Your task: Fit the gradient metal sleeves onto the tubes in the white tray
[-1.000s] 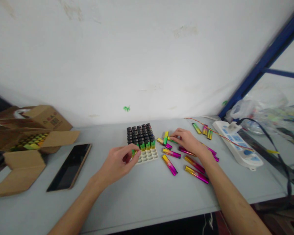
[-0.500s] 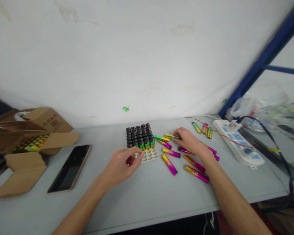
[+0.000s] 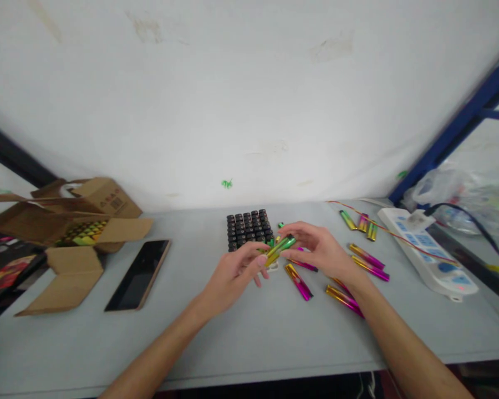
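Observation:
My left hand (image 3: 239, 271) pinches the yellow end of a shiny green-and-yellow tube (image 3: 279, 249) between thumb and fingers. My right hand (image 3: 314, 246) closes on the green end of the same tube. It slants up to the right in front of a tray (image 3: 273, 267), which is mostly hidden behind the hands. Rows of black-topped tubes (image 3: 249, 227) stand upright in that tray. Close by my right hand lie loose yellow-and-purple tubes (image 3: 298, 281), some partly covered by the hand and forearm.
On the left are a phone (image 3: 139, 275) and an open cardboard box (image 3: 125, 229) with more tubes inside. A white power strip (image 3: 426, 249) with a thin cable lies at right, near several more tubes (image 3: 362, 223). A wall (image 3: 249, 111) rises behind the table.
My right hand has lifted a green-and-yellow tube from the table and brought it left. My left hand has moved right and now grips its yellow end. The view has turned slightly left.

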Motion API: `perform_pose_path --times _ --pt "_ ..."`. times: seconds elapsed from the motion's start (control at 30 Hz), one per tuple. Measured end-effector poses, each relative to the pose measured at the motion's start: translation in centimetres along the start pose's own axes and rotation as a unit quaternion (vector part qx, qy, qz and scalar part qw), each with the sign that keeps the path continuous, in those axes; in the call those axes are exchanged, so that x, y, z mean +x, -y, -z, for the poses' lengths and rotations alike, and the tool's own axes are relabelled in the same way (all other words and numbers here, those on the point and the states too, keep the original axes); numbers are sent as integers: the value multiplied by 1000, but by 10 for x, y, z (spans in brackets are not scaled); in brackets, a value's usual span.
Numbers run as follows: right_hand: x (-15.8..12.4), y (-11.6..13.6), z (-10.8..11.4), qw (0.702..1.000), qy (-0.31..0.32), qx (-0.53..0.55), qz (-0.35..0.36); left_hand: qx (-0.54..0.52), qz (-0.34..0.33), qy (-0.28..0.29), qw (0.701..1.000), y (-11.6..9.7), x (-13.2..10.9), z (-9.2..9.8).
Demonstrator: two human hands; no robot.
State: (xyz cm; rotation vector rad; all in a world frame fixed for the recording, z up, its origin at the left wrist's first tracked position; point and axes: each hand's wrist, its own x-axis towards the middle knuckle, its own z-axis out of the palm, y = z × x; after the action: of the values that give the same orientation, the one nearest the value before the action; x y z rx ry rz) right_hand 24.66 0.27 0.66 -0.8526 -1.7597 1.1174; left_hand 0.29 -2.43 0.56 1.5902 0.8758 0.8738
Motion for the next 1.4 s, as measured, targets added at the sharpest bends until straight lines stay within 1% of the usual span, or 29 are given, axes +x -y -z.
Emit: perform_pose_path --times 0.07,0.13,0.2,0.27,0.33,0.47,0.53,0.6,0.7,0.83,0.97,1.1,1.17,1.3,1.4 --pt "0 -2 -10 1000 14 2 -9 -67 15 29 997 3 3 -2" --pt "1 -3 -15 999 7 -44 10 -130 39 48 990 4 4 -3" --pt "2 -3 -15 994 -5 -96 47 -165 64 62 982 5 5 -3" --pt "3 -1 -12 989 -15 -122 78 -187 81 76 976 5 5 -2" --pt "3 0 -7 987 -31 -135 87 -212 90 83 970 5 4 -1" --pt "3 -1 5 972 -85 -207 76 -232 85 75 966 5 3 0" --pt "2 -3 9 958 -91 -261 78 -218 82 77 969 4 3 0" --pt "2 -5 10 947 -84 -301 81 -210 80 78 971 2 3 -2" --pt "2 -9 7 941 -65 -322 80 -235 87 55 967 3 3 -5" --pt "3 -12 4 938 -46 -333 81 -265 120 25 957 6 4 -7" --pt "3 -13 5 938 -35 -336 80 -251 144 23 957 7 6 -2" --pt "3 -14 5 936 -32 -339 85 -261 169 28 950 10 8 1" --pt "3 -15 5 937 -32 -337 87 -261 174 15 949 12 8 2" --pt "3 -16 5 937 -31 -336 85 -253 196 -28 947 15 8 3" --pt "4 -17 5 937 -29 -339 82 -250 204 -39 946 15 7 4"
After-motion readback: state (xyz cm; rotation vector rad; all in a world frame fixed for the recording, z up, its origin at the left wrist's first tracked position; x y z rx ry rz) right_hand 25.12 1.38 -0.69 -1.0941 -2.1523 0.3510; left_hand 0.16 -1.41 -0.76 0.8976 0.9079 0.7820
